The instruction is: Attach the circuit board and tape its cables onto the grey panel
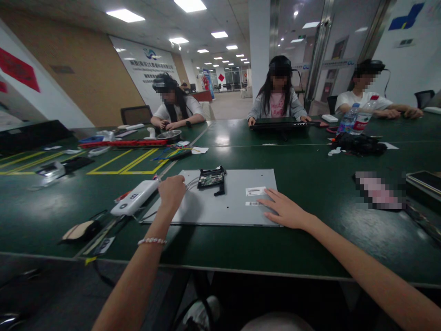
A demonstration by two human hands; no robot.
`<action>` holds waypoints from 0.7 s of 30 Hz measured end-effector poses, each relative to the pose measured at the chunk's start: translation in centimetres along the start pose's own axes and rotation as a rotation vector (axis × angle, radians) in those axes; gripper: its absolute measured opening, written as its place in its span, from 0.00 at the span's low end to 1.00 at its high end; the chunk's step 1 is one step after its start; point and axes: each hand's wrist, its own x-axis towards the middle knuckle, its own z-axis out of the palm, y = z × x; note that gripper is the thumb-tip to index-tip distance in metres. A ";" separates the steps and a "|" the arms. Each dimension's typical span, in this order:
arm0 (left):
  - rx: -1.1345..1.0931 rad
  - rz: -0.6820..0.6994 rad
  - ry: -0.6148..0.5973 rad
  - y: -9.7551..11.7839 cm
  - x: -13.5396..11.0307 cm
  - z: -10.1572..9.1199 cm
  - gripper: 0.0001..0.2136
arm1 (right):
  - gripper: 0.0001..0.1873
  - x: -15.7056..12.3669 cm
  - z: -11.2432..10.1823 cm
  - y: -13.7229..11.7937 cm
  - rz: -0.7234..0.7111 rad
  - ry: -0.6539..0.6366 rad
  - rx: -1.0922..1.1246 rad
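A flat grey metal panel (227,202) lies on the green table (310,239) in front of me. A small circuit board (211,178) with a black bracket sits near its far edge, and thin wires run from it toward my left hand (171,192). That hand is closed at the panel's left edge, seemingly on the wires. It wears a bead bracelet. My right hand (284,210) rests flat on the panel's near right corner, fingers spread, beside two white labels (255,191).
A white device (135,197) lies left of the panel. Further left are a mouse-like object (80,231) and cables. Three people sit across the table, one at a black laptop (279,123). Water bottles (354,118) and a black bag (358,143) stand at the right.
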 end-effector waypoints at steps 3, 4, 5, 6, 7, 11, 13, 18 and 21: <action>-0.038 0.009 0.085 0.4 2.1 -1.2 0.19 | 0.33 0.0 0.0 0.0 -0.001 0.003 0.004; -0.058 0.013 0.094 0.7 2.8 -1.7 0.19 | 0.33 0.0 0.1 0.0 0.003 0.002 0.007; -0.077 0.019 0.095 1.0 3.5 -2.1 0.18 | 0.33 0.1 0.1 0.1 0.008 -0.001 0.009; -0.093 0.025 0.092 1.4 4.2 -2.5 0.18 | 0.33 0.1 0.1 0.1 0.012 -0.003 0.011; -0.102 0.033 0.089 1.8 4.8 -2.8 0.18 | 0.34 0.1 0.1 0.1 0.016 -0.006 0.014; -0.092 0.094 0.100 4.0 6.6 -2.9 0.19 | 0.34 0.2 0.1 0.2 0.023 -0.010 0.016; -0.082 0.140 0.090 5.2 7.4 -2.3 0.19 | 0.33 0.2 0.0 0.1 0.025 -0.014 0.014; -0.134 0.173 -0.044 7.5 9.0 -0.5 0.15 | 0.33 0.3 -0.1 0.0 0.038 -0.012 0.007; -0.169 0.172 -0.095 7.9 9.5 0.2 0.14 | 0.34 0.3 -0.1 0.1 0.027 -0.014 0.008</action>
